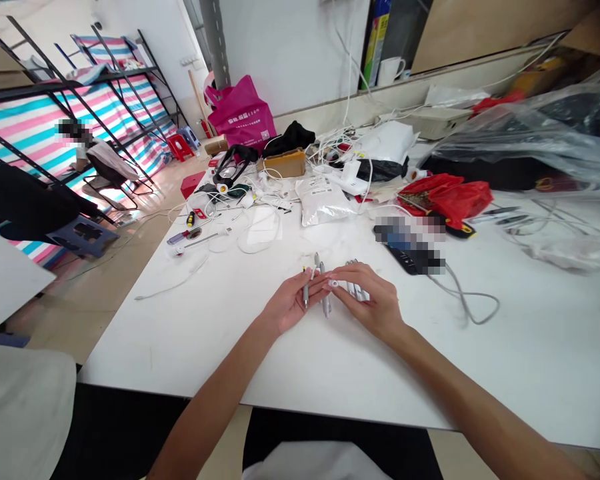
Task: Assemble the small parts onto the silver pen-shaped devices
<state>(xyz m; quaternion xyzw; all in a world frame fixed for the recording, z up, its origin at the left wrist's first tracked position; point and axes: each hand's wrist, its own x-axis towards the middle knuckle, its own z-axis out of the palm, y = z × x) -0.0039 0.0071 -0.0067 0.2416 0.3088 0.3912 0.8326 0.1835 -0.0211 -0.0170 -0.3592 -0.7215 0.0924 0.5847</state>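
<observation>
Our left hand (291, 303) pinches a slim grey metal pen (305, 295) between its fingers, while our right hand (371, 298) curves its fingers over slim silver pens (353, 265); a slack grip could drop them onto the glossy white desk (220, 360).

This is a makeshift electronics workroom with living space alongside it. A long white worktop (505, 360) is strewn with white cables (180, 283), a screwdriver (190, 219) and a sealed white packet (323, 203). Beyond it, black metal bunk frames (70, 83) hung with striped sheeting (35, 133) and a red plastic stool (179, 147) stand on the tiled floor (75, 313).
</observation>
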